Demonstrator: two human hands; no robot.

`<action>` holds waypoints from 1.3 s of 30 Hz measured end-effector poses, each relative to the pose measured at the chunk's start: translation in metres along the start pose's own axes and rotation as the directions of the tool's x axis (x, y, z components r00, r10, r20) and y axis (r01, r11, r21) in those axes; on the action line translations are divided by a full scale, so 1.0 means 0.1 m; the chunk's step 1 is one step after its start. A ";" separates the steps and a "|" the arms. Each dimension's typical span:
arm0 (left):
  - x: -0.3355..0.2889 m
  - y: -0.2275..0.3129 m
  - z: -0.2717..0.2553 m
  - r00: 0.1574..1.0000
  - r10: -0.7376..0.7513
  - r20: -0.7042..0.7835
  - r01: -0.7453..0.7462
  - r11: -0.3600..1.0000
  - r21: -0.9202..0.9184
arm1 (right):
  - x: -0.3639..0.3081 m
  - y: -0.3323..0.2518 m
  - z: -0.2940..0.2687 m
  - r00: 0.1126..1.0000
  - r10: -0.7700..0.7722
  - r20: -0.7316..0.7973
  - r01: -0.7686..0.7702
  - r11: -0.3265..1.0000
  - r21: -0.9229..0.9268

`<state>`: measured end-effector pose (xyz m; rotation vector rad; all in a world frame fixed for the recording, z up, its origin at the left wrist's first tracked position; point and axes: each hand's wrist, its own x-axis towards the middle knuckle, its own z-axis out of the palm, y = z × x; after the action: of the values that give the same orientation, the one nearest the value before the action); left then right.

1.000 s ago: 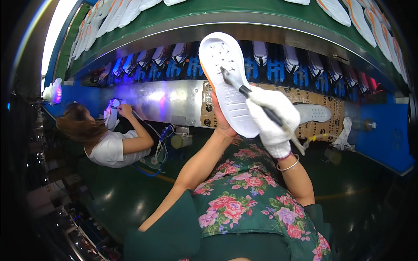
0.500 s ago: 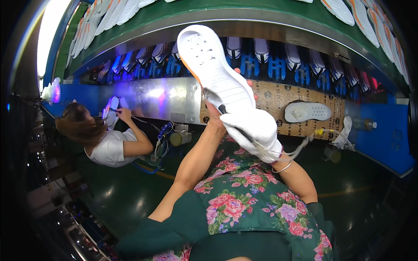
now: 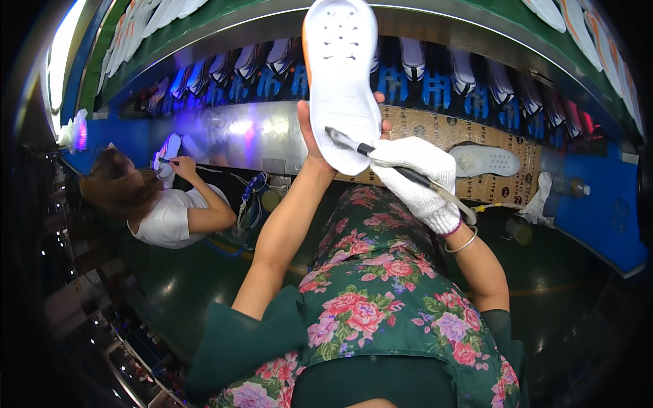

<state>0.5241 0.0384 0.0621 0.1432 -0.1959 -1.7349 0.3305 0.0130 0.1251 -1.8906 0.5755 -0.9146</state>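
Observation:
My bare left hand grips a white shoe sole with an orange side edge, the thumb on its left and fingertips showing on its right. The sole's inner face, dotted with small holes at the far end, is turned up to me. In a white knitted glove, my right hand is closed around a black-handled brush. A pale hose runs back from the handle past my wrist. The bristles lie over the near end of the sole and seem to touch it.
Another pale sole lies on brown printed cardboard to the right. Shoe uppers stand in a row on blue holders beneath a green shelf bearing more soles. A co-worker sits at left. A bottle stands far right.
The sole has swung more upright and shifted away from me. My gloved hand and the brush have moved slightly right, and the bristles are now nearer the sole's near end.

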 end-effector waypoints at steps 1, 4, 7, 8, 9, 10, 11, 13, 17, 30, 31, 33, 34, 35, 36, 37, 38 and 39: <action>0.05 0.01 0.03 0.999 -0.034 0.040 0.034 0.999 -0.001 | 0.05 -0.03 -0.04 0.995 -0.094 -0.015 0.093 0.995 -0.047; 0.12 0.02 0.16 0.995 -0.031 0.100 0.028 0.999 0.034 | -0.11 -0.14 0.04 0.945 -0.297 0.136 0.314 0.941 -0.129; 0.13 0.07 0.10 0.971 -0.121 0.204 0.113 0.992 0.051 | -0.08 -0.18 -0.03 0.991 -0.086 0.105 0.065 0.980 0.190; 0.11 0.07 0.08 0.960 -0.158 0.231 0.150 0.987 0.055 | -0.05 -0.19 -0.06 0.997 0.031 0.077 -0.048 0.972 0.231; 0.06 0.08 0.09 0.987 -0.143 0.076 0.136 0.986 0.091 | -0.08 -0.08 -0.06 0.998 0.042 0.046 -0.047 0.994 0.096; 0.10 0.10 0.13 0.978 -0.166 0.129 0.153 0.982 0.107 | -0.06 -0.10 -0.07 0.999 0.028 0.023 -0.030 0.996 0.082; 0.15 0.12 0.15 0.965 -0.189 0.181 0.169 0.978 0.123 | -0.06 -0.11 -0.08 1.000 0.013 0.001 -0.013 0.998 0.067; 0.14 0.15 0.11 0.955 -0.236 0.182 0.225 0.971 0.079 | -0.15 -0.15 -0.02 0.980 -0.177 0.093 0.183 0.982 -0.056; 0.20 0.16 0.03 0.877 -0.292 0.381 0.290 0.955 0.066 | -0.24 -0.27 0.00 0.981 0.031 0.191 -0.078 0.967 0.242; 0.20 0.26 0.04 0.875 -0.388 0.289 0.369 0.921 0.122 | -0.33 -0.19 0.11 0.956 -0.246 0.157 0.259 0.964 -0.065; 0.20 0.26 0.04 0.873 -0.375 0.311 0.361 0.927 0.106 | -0.29 -0.24 0.06 0.983 -0.088 0.160 0.059 0.982 0.178; 0.21 0.25 0.02 0.869 -0.347 0.353 0.344 0.936 0.073 | -0.24 -0.21 0.03 0.998 -0.025 0.066 0.008 0.971 0.239; 0.21 0.27 0.00 0.875 -0.344 0.341 0.328 0.939 0.107 | -0.23 -0.24 0.02 0.995 0.097 0.022 -0.099 0.966 0.237; 0.21 0.30 -0.02 0.881 -0.341 0.329 0.311 0.940 0.141 | -0.22 -0.19 0.00 0.999 0.054 0.005 -0.054 0.992 0.118; 0.20 0.32 -0.03 0.887 -0.336 0.317 0.293 0.940 0.175 | -0.20 -0.19 0.02 1.000 -0.002 0.000 0.002 0.997 0.077; 0.21 0.32 -0.03 0.882 -0.334 0.331 0.296 0.941 0.163 | -0.18 -0.20 0.04 0.998 -0.060 -0.001 0.060 0.998 0.037; 0.22 0.31 -0.03 0.878 -0.332 0.346 0.297 0.943 0.150 | -0.21 -0.20 0.06 0.992 -0.109 0.064 0.108 0.994 0.008; 0.23 0.31 -0.02 0.873 -0.329 0.361 0.299 0.944 0.137 | -0.25 -0.21 0.09 0.988 -0.102 0.113 0.107 0.994 -0.035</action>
<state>0.5501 0.0110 0.0665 -0.1159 -0.5514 -2.0726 0.3223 0.0448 0.1321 -2.0105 0.4341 -0.8635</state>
